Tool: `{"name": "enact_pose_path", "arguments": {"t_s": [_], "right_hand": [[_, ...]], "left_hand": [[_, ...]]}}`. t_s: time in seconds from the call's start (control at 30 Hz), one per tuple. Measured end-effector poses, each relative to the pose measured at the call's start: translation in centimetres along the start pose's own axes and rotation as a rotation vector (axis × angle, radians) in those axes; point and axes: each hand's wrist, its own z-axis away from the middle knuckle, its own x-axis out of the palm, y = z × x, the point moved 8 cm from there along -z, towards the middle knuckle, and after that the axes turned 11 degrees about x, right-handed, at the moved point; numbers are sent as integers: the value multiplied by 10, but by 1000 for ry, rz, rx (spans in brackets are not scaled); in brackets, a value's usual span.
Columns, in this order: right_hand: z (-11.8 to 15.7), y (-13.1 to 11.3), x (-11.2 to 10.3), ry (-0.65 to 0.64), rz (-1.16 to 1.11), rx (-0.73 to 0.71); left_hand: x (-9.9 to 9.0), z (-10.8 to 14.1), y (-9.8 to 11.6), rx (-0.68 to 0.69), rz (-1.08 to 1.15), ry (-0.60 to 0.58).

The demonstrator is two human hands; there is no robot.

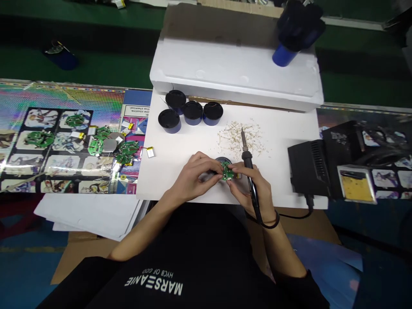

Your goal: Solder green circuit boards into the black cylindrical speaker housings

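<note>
Between my two hands is a small green circuit board (228, 172), over a dark round cup rim (222, 159) that is mostly hidden. My left hand (200, 175) pinches the board's left side with thumb and forefinger. The fingertips of my right hand (257, 189) grip its right side. A soldering iron (247, 159) also rests in my right hand, its tip pointing away from me over scattered solder crumbs (241, 137). A small battery (238, 176), partly covered, shows by the right fingers.
Several blue cups with black tops (193, 112) stand at the back left of the white board (180, 148). Circuit boards (127, 151) and batteries lie further left. A foam block (225, 71) spans the back. At right are a black soldering station (307, 167) and a yellow sponge tray (356, 188).
</note>
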Motion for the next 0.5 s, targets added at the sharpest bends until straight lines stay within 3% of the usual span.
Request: {"name": "enact_pose_path", "arguments": {"t_s": [0.33, 0.5], "right_hand": [[-6, -7, -9, -23, -4, -46], [9, -2, -44, 198, -358, 87]], "left_hand": [[3, -1, 3, 63, -40, -52], [3, -1, 5, 97, -57, -40]]}}
